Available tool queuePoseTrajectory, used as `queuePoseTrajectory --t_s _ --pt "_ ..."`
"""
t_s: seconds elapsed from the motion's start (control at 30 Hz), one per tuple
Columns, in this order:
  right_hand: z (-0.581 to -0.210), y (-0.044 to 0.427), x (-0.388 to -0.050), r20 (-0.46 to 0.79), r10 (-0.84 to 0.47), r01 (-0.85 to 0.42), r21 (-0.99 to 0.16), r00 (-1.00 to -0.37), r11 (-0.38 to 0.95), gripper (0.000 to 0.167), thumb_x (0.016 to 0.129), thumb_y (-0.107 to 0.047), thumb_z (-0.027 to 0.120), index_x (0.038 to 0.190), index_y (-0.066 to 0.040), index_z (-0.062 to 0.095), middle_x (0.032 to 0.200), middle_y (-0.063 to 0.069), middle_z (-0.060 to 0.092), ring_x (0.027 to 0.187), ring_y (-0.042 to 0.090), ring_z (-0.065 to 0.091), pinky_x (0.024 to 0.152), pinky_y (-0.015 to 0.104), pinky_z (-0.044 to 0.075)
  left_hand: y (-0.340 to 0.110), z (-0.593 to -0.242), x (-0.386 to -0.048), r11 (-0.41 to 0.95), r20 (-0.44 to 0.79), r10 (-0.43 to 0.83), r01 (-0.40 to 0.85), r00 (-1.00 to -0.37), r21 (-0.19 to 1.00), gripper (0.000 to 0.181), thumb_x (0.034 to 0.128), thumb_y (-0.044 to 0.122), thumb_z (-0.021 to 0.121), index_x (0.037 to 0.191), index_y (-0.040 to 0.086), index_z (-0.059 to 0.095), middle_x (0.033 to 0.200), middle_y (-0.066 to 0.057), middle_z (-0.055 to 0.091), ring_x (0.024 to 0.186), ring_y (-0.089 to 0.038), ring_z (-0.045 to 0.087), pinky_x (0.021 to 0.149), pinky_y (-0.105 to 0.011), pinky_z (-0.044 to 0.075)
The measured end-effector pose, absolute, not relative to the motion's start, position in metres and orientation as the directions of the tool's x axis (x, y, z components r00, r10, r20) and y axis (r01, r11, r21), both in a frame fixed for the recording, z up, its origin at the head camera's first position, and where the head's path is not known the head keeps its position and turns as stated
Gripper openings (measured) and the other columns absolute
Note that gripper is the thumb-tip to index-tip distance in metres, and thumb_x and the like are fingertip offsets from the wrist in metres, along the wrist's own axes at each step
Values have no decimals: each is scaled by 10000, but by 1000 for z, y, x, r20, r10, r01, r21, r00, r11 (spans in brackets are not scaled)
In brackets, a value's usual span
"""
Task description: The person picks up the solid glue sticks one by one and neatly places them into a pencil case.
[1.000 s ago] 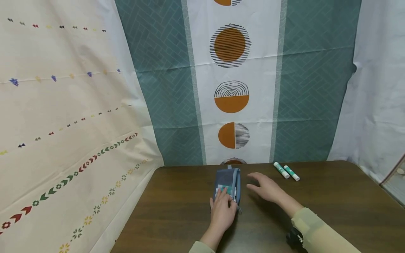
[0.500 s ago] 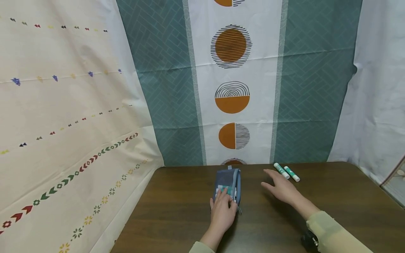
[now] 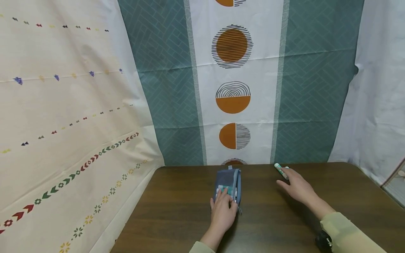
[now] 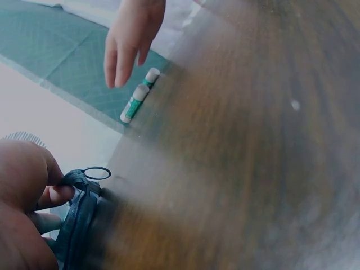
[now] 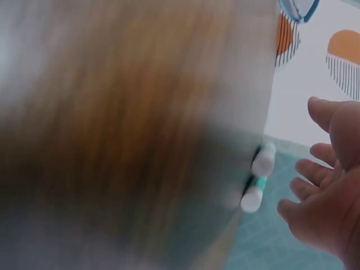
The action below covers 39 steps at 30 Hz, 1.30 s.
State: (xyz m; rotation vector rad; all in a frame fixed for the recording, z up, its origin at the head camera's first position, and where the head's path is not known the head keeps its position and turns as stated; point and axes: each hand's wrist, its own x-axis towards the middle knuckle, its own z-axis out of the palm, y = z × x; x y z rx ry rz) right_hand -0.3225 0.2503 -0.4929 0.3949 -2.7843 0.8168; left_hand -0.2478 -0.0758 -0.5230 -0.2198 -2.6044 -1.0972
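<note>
The left hand pinches the edge of the blue pouch, which lies on the worktop, in the middle. Some green and white things show in the pouch. The right hand has loose fingers and nothing in it. It hangs near two green and white sticks at the far right, not touching them. I think this is the reaching step. The next move seems to call for pinching one stick and lifting it, with the left hand holding the pouch steady
</note>
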Motion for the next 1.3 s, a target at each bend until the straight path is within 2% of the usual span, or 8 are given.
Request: queuePoseTrajectory --t_s 0.17,0.37,0.83,1.3 --pt "-500 268 -325 300 -184 -309 -447 -936 840 711 1054 -278 743 1563 129 461 1561 434 463 1455 640 408 1087 794 411 -76 -524 -248 696 339 24 259 -941 670 271 949 78 664 735 193 542 1577 -193 607 1564 -455 432 1173 -872 192" --pt "-504 284 -325 275 -172 -282 -434 -946 856 696 1071 -274 720 1553 152 455 1553 445 444 1419 648 424 1061 790 420 -76 -523 -247 694 330 23 253 -944 675 275 950 78 659 731 191 538 1579 -194 604 1567 -456 426 1175 -872 184" --pt "-504 306 -334 219 -140 -224 -430 -966 875 703 1083 -285 691 1511 214 443 1532 503 412 1403 684 417 1098 787 390 -76 -523 -247 699 330 18 248 -944 671 255 939 84 662 738 190 545 1572 -194 611 1562 -459 433 1180 -867 186" --pt "-505 315 -343 154 -118 -172 -404 -981 899 651 1066 -289 681 1400 245 516 1409 497 529 1294 673 525 1029 754 466 -76 -521 -246 691 323 22 248 -946 679 255 947 85 647 741 190 540 1584 -197 600 1572 -457 418 1183 -866 176"
